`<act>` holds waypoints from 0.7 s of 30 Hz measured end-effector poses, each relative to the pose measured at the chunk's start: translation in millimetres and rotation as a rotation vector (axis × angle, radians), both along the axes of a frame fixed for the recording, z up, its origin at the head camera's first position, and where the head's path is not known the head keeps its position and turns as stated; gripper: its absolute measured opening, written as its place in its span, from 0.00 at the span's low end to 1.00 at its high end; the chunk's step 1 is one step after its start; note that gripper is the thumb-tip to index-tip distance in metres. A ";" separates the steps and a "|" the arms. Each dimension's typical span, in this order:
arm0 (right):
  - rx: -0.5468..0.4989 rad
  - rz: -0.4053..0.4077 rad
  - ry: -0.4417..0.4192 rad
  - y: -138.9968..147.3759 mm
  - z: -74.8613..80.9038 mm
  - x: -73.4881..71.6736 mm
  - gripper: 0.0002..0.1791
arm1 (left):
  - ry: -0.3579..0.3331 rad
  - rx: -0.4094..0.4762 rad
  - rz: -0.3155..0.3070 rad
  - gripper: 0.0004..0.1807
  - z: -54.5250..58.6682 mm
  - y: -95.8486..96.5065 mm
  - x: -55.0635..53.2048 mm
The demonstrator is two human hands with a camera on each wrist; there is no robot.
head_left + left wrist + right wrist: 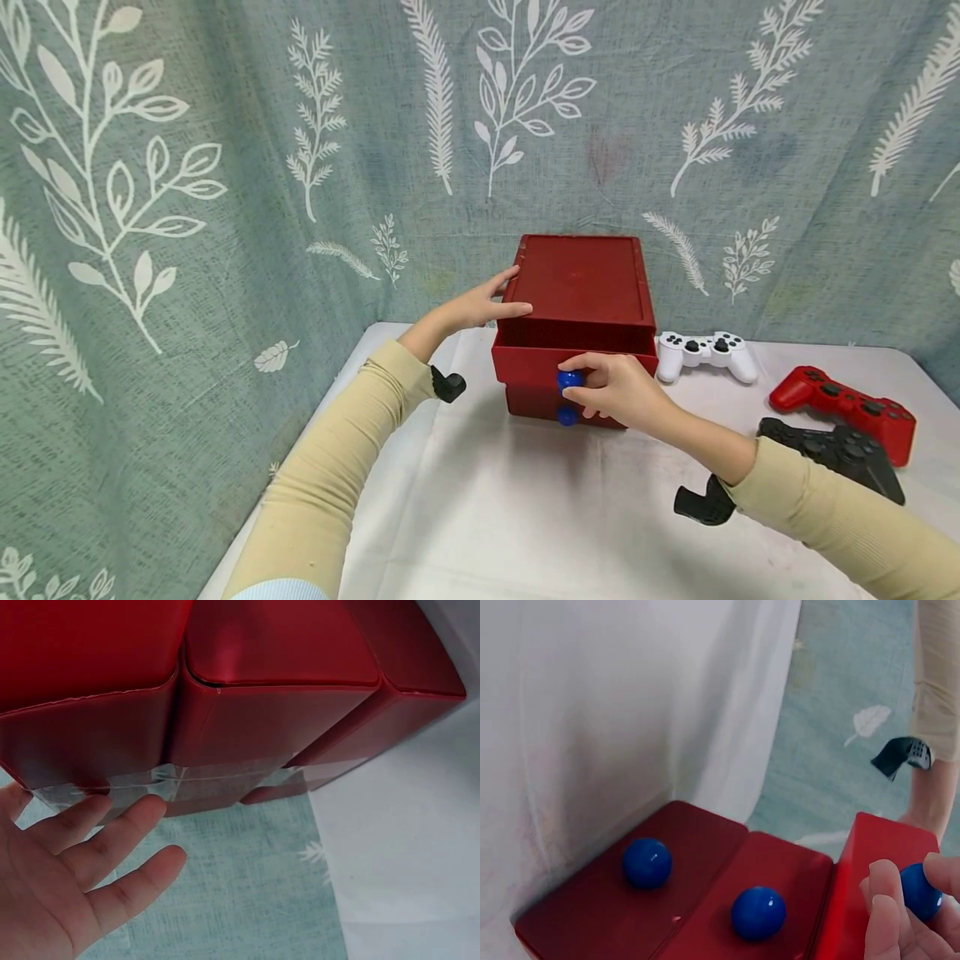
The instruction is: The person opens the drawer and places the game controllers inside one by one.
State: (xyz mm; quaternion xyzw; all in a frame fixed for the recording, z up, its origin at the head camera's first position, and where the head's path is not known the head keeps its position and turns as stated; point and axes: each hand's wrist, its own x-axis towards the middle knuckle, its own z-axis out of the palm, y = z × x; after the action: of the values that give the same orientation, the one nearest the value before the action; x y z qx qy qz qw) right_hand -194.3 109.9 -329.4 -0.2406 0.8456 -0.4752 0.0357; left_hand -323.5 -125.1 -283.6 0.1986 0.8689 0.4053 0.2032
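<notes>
One spread left hand [477, 307] likely steadies the red box [581, 283], twelve o'clock on the counter [465, 508], from nine o'clock; the right hand [619, 392] pinches its jutting drawer's [525, 367] blue knob [570, 381].

The right hand [911, 919], in the lower right corner, pinches a blue knob [920, 891] between thumb and fingers, on a red drawer [877, 840] that juts out past two neighbouring red fronts. The middle front [712, 915] and the left front [592, 915] each bear a round blue knob of their own. White cloth [630, 690] fills the left, beside a leaf-patterned green curtain [840, 690], while a beige sleeve [935, 675] and bare forearm with a dark wrist device [904, 756] come down along the right edge.
</notes>
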 end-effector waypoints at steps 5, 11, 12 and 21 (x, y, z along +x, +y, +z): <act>-0.012 0.012 -0.007 -0.7 -0.2 7.7 0.19 | -0.009 0.006 -0.004 0.44 -0.1 0.1 -0.6; -0.022 0.027 -0.014 -1.0 -0.2 16.8 0.19 | -0.009 0.005 -0.003 0.44 -1.2 -0.3 -1.4; -0.022 0.028 -0.018 -1.2 -0.2 18.1 0.19 | -0.010 0.007 -0.004 0.44 -1.1 -0.2 -1.3; -0.043 0.054 -0.039 -0.8 1.5 30.6 0.18 | -0.008 0.019 0.005 0.44 -0.5 0.8 -0.8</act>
State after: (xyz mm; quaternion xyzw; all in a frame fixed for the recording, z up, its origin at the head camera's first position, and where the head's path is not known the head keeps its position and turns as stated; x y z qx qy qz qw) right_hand -163.6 109.0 -327.8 -0.2546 0.8275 -0.4967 0.0600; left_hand -324.3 -124.4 -284.1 0.1967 0.8647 0.4148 0.2037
